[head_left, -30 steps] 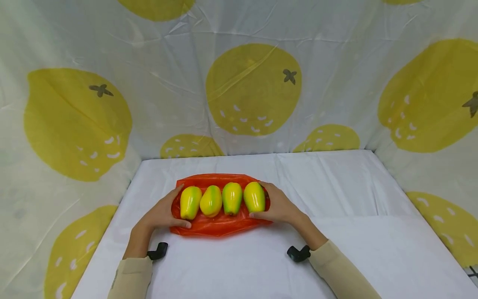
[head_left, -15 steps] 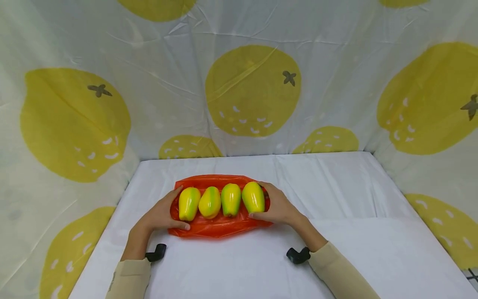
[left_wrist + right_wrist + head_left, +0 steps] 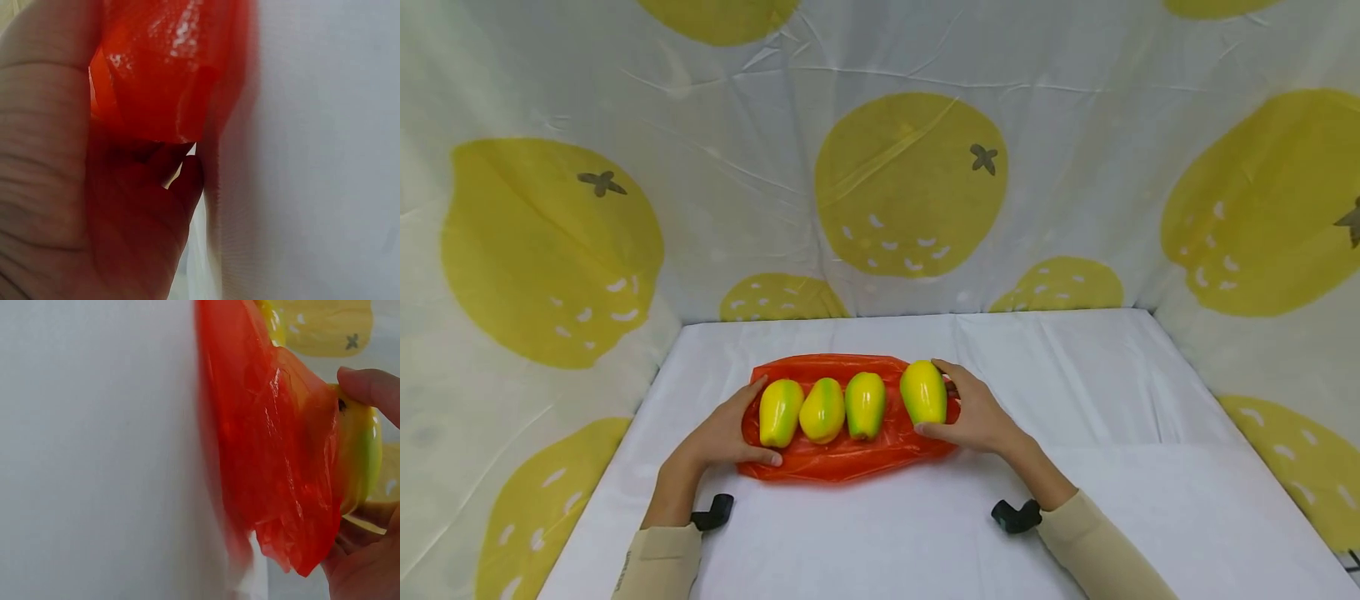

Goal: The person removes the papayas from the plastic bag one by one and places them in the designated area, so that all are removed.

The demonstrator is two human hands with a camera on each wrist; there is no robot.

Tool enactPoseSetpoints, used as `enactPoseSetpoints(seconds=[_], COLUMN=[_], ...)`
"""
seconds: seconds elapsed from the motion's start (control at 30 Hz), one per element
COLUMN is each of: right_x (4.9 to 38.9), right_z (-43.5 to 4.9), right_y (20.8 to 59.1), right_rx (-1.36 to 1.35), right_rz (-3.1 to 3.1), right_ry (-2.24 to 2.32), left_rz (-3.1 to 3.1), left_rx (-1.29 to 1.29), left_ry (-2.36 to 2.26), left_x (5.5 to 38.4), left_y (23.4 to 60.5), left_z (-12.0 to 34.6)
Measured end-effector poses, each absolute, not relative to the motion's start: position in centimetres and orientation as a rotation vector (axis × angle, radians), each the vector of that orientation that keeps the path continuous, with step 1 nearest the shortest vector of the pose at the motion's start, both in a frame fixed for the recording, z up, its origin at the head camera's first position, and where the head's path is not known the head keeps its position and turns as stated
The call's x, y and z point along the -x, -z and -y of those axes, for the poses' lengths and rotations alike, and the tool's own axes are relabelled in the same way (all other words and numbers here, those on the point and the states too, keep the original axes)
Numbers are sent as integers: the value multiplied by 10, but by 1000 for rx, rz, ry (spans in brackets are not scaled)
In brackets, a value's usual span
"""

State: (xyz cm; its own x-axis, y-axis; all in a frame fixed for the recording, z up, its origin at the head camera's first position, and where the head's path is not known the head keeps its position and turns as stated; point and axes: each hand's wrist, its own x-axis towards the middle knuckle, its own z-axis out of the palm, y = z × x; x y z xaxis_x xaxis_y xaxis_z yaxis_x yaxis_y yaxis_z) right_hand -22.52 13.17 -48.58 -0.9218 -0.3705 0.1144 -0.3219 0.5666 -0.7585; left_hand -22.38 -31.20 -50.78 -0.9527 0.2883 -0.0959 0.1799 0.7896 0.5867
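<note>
A red plastic bag (image 3: 842, 462) lies spread on the white table, with several glossy yellow-green fruits on it, shaped like mangoes or small papayas. My left hand (image 3: 726, 429) holds the bag's left end, thumb in front and fingers behind, close to the leftmost fruit (image 3: 780, 413). In the left wrist view, red plastic (image 3: 156, 69) sits between thumb and fingers. My right hand (image 3: 973, 412) grips the rightmost fruit (image 3: 922, 393) between thumb and fingers. The right wrist view shows this fruit (image 3: 359, 450) partly behind raised red plastic (image 3: 281, 450). Two more fruits stand between, including a middle one (image 3: 822, 411).
White cloth covers the table (image 3: 865, 542). A curtain (image 3: 1075, 167) printed with big yellow lemons encloses the back and both sides. Each wrist wears a black device, one on the left (image 3: 715, 512) and one on the right (image 3: 1017, 517).
My right hand has shifted the rightmost fruit to the right and slightly up, widening the gap to its neighbour. The left hand and the other fruits stay nearly where they were.
</note>
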Motion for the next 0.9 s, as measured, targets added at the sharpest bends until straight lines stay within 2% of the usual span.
enactPoseSetpoints(seconds=[0.9], right_x=[220], right_z=[-186], right_y=[481], right_rx=[466], right_rz=[-2816], right_ry=[1293], left_rz=[-2785], left_rx=[-357], left_ry=[-910], left_x=[223], left_y=[506], left_z=[311])
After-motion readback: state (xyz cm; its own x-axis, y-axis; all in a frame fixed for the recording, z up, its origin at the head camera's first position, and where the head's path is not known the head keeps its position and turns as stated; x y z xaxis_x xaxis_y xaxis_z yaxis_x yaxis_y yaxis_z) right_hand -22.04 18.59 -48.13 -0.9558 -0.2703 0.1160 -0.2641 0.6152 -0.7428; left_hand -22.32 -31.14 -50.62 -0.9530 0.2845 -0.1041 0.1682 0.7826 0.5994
